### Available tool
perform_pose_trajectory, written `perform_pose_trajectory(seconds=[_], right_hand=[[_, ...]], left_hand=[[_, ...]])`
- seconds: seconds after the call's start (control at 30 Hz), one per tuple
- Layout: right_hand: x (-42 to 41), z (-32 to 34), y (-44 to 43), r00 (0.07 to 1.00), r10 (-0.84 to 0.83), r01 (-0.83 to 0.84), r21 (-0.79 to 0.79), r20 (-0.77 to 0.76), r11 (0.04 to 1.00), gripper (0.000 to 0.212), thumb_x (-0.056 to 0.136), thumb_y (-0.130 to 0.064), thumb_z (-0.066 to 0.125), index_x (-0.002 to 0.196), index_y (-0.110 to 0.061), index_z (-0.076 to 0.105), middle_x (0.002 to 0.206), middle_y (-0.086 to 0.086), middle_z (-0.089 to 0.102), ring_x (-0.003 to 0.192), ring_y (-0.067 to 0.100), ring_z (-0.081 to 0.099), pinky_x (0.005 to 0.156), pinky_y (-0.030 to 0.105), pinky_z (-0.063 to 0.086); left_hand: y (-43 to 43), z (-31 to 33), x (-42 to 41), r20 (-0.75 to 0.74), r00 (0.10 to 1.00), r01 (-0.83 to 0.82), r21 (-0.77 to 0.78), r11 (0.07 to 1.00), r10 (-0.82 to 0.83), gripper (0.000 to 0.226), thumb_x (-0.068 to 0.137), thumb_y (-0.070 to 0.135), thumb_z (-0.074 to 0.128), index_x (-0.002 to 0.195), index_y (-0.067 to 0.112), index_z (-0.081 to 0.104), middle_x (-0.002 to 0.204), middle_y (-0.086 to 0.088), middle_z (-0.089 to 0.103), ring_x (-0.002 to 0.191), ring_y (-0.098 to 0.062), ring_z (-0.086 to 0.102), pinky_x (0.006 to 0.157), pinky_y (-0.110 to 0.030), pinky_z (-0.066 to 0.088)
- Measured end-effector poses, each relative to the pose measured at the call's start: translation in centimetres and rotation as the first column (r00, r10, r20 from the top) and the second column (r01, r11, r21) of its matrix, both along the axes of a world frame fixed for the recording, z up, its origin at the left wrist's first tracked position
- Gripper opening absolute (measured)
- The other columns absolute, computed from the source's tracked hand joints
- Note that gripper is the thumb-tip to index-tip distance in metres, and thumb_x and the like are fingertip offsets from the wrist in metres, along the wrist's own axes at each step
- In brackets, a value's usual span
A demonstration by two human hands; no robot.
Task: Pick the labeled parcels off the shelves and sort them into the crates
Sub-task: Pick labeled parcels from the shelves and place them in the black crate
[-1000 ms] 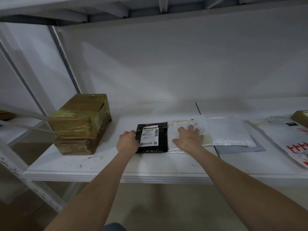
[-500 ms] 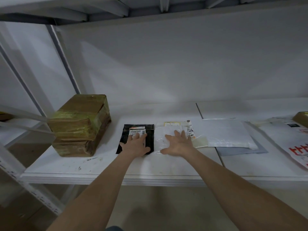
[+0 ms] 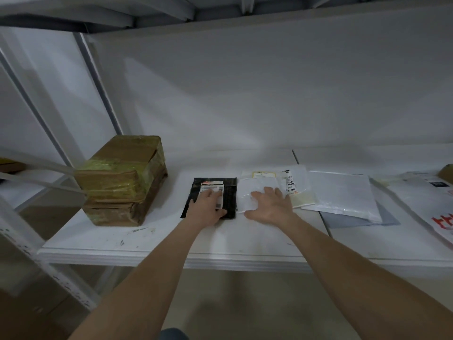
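Judged mid-pick at ctr frame, w/ L hand [image 3: 208,208] flat, fingers straight, on black labelled parcel [image 3: 231,196] & R hand [image 3: 272,206] splayed wide on white poly mailer [image 3: 255,186] just right of it, both on shelf [image 3: 147,241], nothing gripped; prob. needed next a drag to front edge, fingers curled under.

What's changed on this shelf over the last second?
The left hand moved from the black parcel's left edge onto its label, lying flat. The black parcel and the white parcel under the right hand slid left, toward the brown boxes. The right hand stayed flat on the white parcel; the boxes and the bags further right did not move.
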State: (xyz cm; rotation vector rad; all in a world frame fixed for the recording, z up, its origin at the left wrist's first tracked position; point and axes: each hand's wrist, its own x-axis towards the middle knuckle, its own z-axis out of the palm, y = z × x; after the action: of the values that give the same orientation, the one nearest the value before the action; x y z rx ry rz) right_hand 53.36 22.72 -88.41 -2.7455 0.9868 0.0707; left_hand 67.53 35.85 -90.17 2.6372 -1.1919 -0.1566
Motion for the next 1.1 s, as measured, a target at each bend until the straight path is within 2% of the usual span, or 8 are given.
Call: perform_pose_trajectory(seconds=[0.2,0.47,0.57,0.77,0.9,0.97,1.03,1.1], right_hand=[[3.5,3.6,2.1,0.944,-0.014,0.009,0.017,0.331,1.000,0.059,0.090,-0.050,0.051,0.142,-0.025,0.041,0.147,0.008,0.036,0.136,0.029,0.030,0.108,0.041,0.034],[11.6,8.6,10.6,0.862,-0.035,-0.266,0.509,0.506,0.819,0.076,0.093,-0.053,0.052,0.150,-0.011,0.026,0.152,0.011,0.034,0.137,0.029,0.037,0.110,0.038,0.034],[13.6,9.5,13.2,0.853,-0.105,-0.316,0.667,0.511,0.674,0.077,0.094,-0.052,0.051,0.150,-0.008,0.023,0.155,0.007,0.030,0.139,0.027,0.034,0.109,0.036,0.033],[15.9,9.4,16.0,0.874,-0.200,-0.346,0.857,0.442,0.382,0.080,0.089,-0.058,0.055,0.152,-0.021,0.022,0.153,0.003,0.034,0.136,0.026,0.037,0.104,0.042,0.037],[15.3,9.0,15.1,0.897,-0.208,-0.313,0.892,0.390,0.325,0.064,0.091,-0.060,0.050,0.143,-0.024,0.039,0.133,-0.001,0.051,0.117,0.025,0.052,0.093,0.040,0.046],[14.5,8.6,13.9,0.908,-0.246,-0.253,0.912,0.339,0.323,0.068,0.087,-0.066,0.049,0.137,-0.020,0.045,0.127,0.003,0.053,0.115,0.029,0.052,0.095,0.043,0.044],[13.5,8.2,12.5,0.900,-0.307,-0.220,0.930,0.310,0.293,0.073,0.085,-0.069,0.049,0.135,-0.017,0.046,0.125,0.008,0.053,0.115,0.033,0.053,0.095,0.045,0.043],[12.4,8.0,11.1,0.864,-0.400,-0.217,0.943,0.305,0.251,0.071,0.085,-0.068,0.050,0.133,-0.016,0.048,0.121,0.009,0.056,0.108,0.031,0.056,0.096,0.044,0.046]], left_hand=[[1.3,5.4,0.6,0.121,0.992,-0.008,-0.204,0.979,0.033,0.055,0.091,0.030,0.058,0.141,0.015,0.041,0.146,-0.008,0.036,0.130,-0.025,0.043,0.103,-0.036,0.040],[9.5,13.1,5.2,0.365,0.867,-0.199,-0.372,0.907,0.340,0.043,0.095,0.029,0.048,0.132,0.006,0.045,0.133,-0.015,0.045,0.121,-0.032,0.045,0.091,-0.042,0.044],[13.8,14.1,8.3,0.235,0.841,-0.385,-0.374,0.844,0.488,0.054,0.096,0.032,0.047,0.141,0.006,0.034,0.143,-0.018,0.037,0.126,-0.036,0.044,0.099,-0.046,0.041],[17.7,13.7,11.2,-0.296,0.761,-0.649,-0.379,0.660,0.578,0.066,0.099,0.036,0.044,0.150,0.006,0.015,0.151,-0.019,0.030,0.135,-0.038,0.036,0.106,-0.045,0.035],[17.1,13.5,10.9,-0.445,0.737,-0.674,-0.427,0.603,0.508,0.058,0.098,0.041,0.044,0.141,0.004,0.038,0.140,-0.018,0.046,0.124,-0.035,0.048,0.104,-0.045,0.041],[16.1,13.6,10.1,-0.576,0.712,-0.691,-0.476,0.544,0.402,0.037,0.095,0.041,0.051,0.105,0.006,0.060,0.117,-0.015,0.061,0.104,-0.030,0.058,0.092,-0.038,0.048],[14.8,13.9,9.1,-0.648,0.692,-0.698,-0.490,0.523,0.316,0.026,0.091,0.035,0.060,0.083,0.010,0.059,0.098,-0.011,0.060,0.086,-0.025,0.056,0.077,-0.034,0.048],[13.5,13.9,8.3,-0.675,0.686,-0.693,-0.493,0.526,0.271,0.019,0.088,0.024,0.064,0.096,0.007,0.063,0.096,-0.010,0.059,0.085,-0.023,0.055,0.077,-0.033,0.050]])
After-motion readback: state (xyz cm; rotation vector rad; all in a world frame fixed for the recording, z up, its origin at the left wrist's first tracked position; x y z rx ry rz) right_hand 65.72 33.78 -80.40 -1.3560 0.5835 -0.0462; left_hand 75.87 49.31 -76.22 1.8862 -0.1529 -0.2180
